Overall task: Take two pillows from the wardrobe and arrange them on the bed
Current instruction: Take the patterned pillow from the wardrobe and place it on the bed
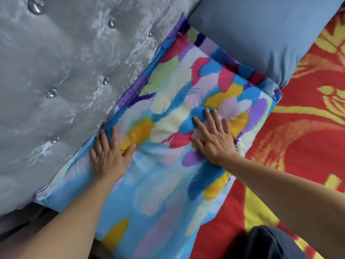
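Observation:
A pillow in a bright feather-print case (168,94) lies flat on the bed against the headboard. Both my hands press down on it, palms flat and fingers spread. My left hand (108,154) rests near the pillow's edge by the headboard. My right hand (212,137) lies on its middle, toward the bed side. A second pillow in a plain blue-grey case (261,34) lies beyond the colourful one, touching its far end and also against the headboard.
A grey tufted headboard (65,71) with crystal buttons fills the left. A red and yellow patterned blanket (298,137) covers the bed on the right. A dark object (270,243) sits at the bottom edge.

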